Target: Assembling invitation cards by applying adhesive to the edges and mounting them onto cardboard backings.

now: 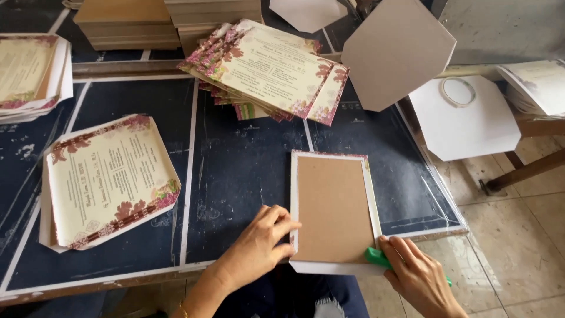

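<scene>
A: Where does the board [333,211] lie?

B: Between both hands, long axis running away from them. The left hand [262,244] presses its near-left edge, fingers spread flat.

A: And the right hand [419,277]?

B: At the near-right corner, pinching a green tool [376,257] against the paper border.

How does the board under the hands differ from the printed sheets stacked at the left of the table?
The board shows a plain brown face with white flaps folded over its edges; the printed sheets lie face up, cream with maroon floral borders. The board is a single piece, held by the left hand and pressed with a green tool by the right hand; the sheets are stacked and untouched. Both lie flat on the dark table.
</scene>
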